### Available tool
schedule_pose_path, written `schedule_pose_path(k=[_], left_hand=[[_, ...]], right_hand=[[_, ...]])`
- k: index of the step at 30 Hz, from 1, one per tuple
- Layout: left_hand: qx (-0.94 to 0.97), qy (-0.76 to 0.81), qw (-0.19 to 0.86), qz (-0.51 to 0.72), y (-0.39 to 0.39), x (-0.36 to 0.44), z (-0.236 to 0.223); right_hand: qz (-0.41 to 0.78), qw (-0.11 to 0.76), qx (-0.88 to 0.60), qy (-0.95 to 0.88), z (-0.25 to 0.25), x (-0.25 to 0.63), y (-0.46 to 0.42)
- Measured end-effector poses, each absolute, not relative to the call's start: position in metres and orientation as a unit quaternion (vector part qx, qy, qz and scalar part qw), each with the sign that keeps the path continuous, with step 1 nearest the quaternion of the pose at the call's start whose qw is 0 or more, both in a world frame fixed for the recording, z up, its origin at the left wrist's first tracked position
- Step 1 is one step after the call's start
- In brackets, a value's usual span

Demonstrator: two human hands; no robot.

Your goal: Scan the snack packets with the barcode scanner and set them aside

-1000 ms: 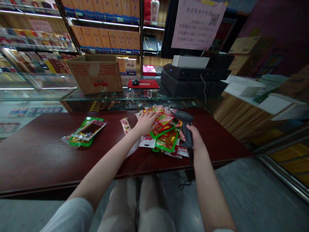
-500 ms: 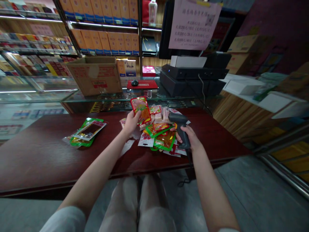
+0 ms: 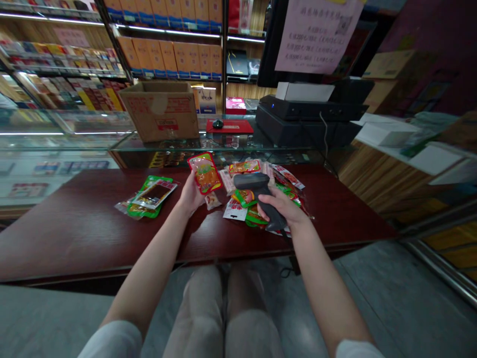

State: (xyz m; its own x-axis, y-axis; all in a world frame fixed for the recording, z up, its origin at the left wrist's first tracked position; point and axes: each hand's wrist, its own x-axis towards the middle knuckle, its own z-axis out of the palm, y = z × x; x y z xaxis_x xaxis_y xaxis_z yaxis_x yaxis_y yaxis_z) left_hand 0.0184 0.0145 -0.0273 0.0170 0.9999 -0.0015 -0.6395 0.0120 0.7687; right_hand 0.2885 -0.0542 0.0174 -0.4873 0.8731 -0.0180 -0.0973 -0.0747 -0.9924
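My left hand (image 3: 191, 193) is closed on the edge of a red-bordered snack packet (image 3: 204, 172), held up above the table. In my right hand (image 3: 280, 205) is a dark barcode scanner (image 3: 275, 214), gripped by its handle, its head pointing left towards the packet. Beneath and behind the scanner lies a heap of snack packets, among them a red and yellow one (image 3: 244, 167) and a white one (image 3: 235, 210). A small clear-wrapped piece (image 3: 212, 201) rests just right of my left hand. Further left, a few green-edged packets (image 3: 149, 211) lie in a separate pile.
The dark red table (image 3: 100, 238) backs onto a glass counter (image 3: 179, 145). On that counter stand an open cardboard box (image 3: 164, 114), a mouse (image 3: 217, 124) on a red mat, and a black cash drawer (image 3: 305, 127) beneath a monitor. The scanner's cable hangs off the table's front edge.
My left hand has drawn the packet left, away from the heap. My right hand has turned the scanner and brought it left, so its head now faces the packet. The camera view has shifted slightly.
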Motion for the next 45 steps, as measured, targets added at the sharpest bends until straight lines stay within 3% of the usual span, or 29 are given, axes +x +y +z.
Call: schedule_pose_path(k=[6, 22, 28, 39, 45], left_hand=[[0.273, 0.302, 0.650, 0.642, 0.012, 0.007, -0.028], [0.211, 0.214, 0.713, 0.634, 0.008, -0.001, -0.025], [0.155, 0.314, 0.703, 0.620, 0.015, 0.001, -0.029], [0.176, 0.298, 0.676, 0.650, 0.021, 0.003, -0.046], [0.210, 0.311, 0.672, 0.639, 0.012, -0.004, -0.032]], right_hand=[[0.691, 0.427, -0.285, -0.508, 0.011, 0.277, -0.047], [0.668, 0.407, -0.325, -0.532, -0.035, 0.270, -0.043], [0.664, 0.396, -0.326, -0.544, -0.037, 0.267, -0.042], [0.665, 0.360, -0.316, -0.573, -0.041, 0.266, -0.044], [0.663, 0.420, -0.296, -0.545, -0.039, 0.270, -0.044]])
